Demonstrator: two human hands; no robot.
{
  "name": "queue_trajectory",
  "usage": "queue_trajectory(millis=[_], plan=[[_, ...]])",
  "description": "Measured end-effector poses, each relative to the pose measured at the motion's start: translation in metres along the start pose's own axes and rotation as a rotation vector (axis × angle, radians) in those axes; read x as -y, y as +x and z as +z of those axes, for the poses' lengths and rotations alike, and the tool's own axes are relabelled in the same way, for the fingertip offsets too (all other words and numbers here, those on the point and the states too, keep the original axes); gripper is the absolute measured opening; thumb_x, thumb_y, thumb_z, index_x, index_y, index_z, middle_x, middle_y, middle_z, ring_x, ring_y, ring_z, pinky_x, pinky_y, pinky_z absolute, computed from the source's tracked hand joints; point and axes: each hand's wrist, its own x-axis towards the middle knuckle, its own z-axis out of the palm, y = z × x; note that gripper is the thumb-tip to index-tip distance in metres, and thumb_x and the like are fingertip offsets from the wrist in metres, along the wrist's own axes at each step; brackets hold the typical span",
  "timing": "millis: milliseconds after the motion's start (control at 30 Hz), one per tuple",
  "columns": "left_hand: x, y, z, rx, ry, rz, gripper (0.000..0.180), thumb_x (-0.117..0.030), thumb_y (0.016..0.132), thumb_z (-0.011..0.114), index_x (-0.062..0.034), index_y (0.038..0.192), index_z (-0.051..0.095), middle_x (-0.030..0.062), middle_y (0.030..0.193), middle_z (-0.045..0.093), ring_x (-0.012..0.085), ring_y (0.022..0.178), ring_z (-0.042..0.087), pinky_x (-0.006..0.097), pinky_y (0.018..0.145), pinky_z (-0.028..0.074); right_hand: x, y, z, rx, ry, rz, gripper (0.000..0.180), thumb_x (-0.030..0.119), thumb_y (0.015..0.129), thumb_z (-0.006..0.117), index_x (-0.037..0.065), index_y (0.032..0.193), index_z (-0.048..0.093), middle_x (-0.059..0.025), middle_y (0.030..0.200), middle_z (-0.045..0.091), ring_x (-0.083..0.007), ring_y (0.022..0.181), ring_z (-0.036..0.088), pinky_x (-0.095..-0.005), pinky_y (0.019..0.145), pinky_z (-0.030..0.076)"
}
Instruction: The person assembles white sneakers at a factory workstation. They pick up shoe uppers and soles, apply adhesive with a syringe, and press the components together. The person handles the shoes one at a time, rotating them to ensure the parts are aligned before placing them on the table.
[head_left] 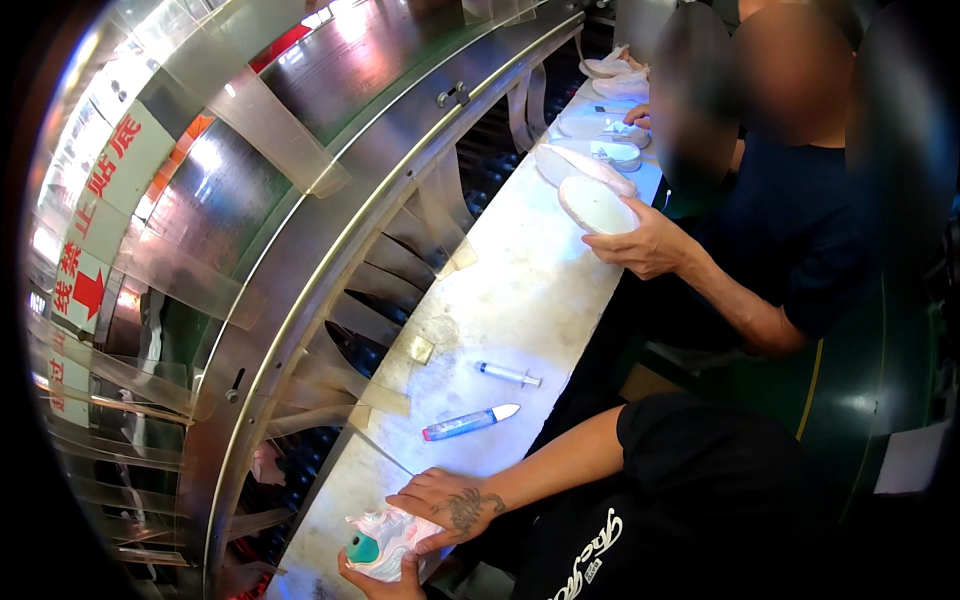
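At the near end of the bench I hold a white and pink shoe (400, 538) with a teal last showing in its opening. My right hand (455, 507), tattooed on its back, lies over the shoe's far side with the thumb bent against it. From below, my left hand (385, 583) grips the shoe, thumb on one side and fingers on the other; part of this hand is cut off by the lower edge. Beyond my right hand lie a blue tool with a white pointed tip and red end (465, 424) and a clear syringe (508, 375).
A co-worker's hand (645, 240) holds a white shoe sole (597, 205) further up the white bench (480, 300). More shoe parts (610, 153) lie past it. A metal-railed conveyor (310, 270) with hanging clear plastic strips (270, 135) runs along the left.
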Motion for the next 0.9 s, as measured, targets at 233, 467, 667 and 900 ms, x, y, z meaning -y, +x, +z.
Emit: queue_trajectory(millis=[233, 467, 667, 900], plan=[[0.074, 0.021, 0.005, 0.043, -0.44, 0.114, 0.095, -0.017, 0.09, 0.088, -0.0011, 0.164, 0.031, 0.0216, 0.155, 0.049, 0.0342, 0.138, 0.056, 0.046, 0.117, 0.048, -0.023, -0.004, -0.01, -0.031, 0.089, -0.139, 0.089, 0.06, 0.102, 0.067, -0.01, 0.155, 0.047, -0.0281, 0.147, 0.058, -0.0432, 0.136, 0.057, -0.0513, 0.114, 0.046], [0.096, 0.021, 0.079, -0.144, -0.734, 0.071, 0.075, -0.011, 0.104, 0.075, -0.0026, 0.163, 0.031, 0.0227, 0.159, 0.048, 0.0366, 0.139, 0.057, 0.05, 0.112, 0.054, -0.013, -0.055, -0.087, -0.159, 0.131, 0.03, 0.07, 0.031, 0.097, 0.081, -0.001, 0.152, 0.053, -0.0237, 0.143, 0.063, -0.0405, 0.136, 0.06, -0.0487, 0.117, 0.049], [0.04, 0.009, 0.1, -0.396, -1.063, -0.149, 0.065, -0.004, 0.105, 0.071, -0.0078, 0.161, 0.037, 0.0196, 0.156, 0.053, 0.033, 0.138, 0.059, 0.048, 0.117, 0.05, 0.0, -0.1, -0.133, -0.191, 0.26, 0.288, 0.067, 0.018, 0.095, 0.083, 0.0, 0.153, 0.054, -0.0158, 0.134, 0.069, -0.0269, 0.119, 0.072, -0.0417, 0.106, 0.057], [-0.034, 0.003, 0.117, -0.361, -0.772, 0.258, 0.088, -0.019, 0.093, 0.086, 0.0013, 0.157, 0.03, 0.0219, 0.148, 0.045, 0.0338, 0.139, 0.048, 0.05, 0.12, 0.042, 0.051, -0.06, -0.105, -0.136, 0.404, 0.183, 0.106, 0.037, 0.094, 0.088, 0.003, 0.172, 0.025, -0.027, 0.162, 0.042, -0.0356, 0.145, 0.054, -0.0479, 0.117, 0.051]])
